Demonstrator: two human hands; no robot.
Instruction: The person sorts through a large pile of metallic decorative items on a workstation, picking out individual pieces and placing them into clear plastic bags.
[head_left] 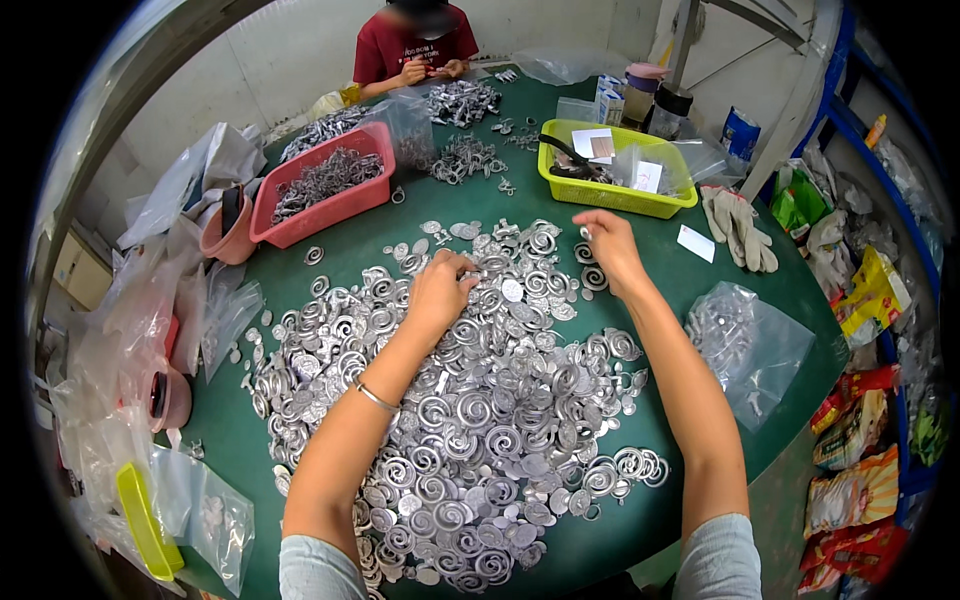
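A wide heap of silver metal pieces, many spiral-shaped and others flat and round, spreads over the green table. My left hand is at the far part of the heap, with bent fingers and thumb drawn together among the pieces. What they pinch, if anything, is too small to make out. Just beyond the heap's far right edge, my right hand is closed, thumb against fingers, with a bit of a small silver metal piece showing at the fingertips. A few spiral pieces lie below that hand.
A red basket of grey metal parts stands far left. A yellow-green basket holds bags and cards. Gloves and a clear bag of parts lie right. Across the table sits another person, with hands together.
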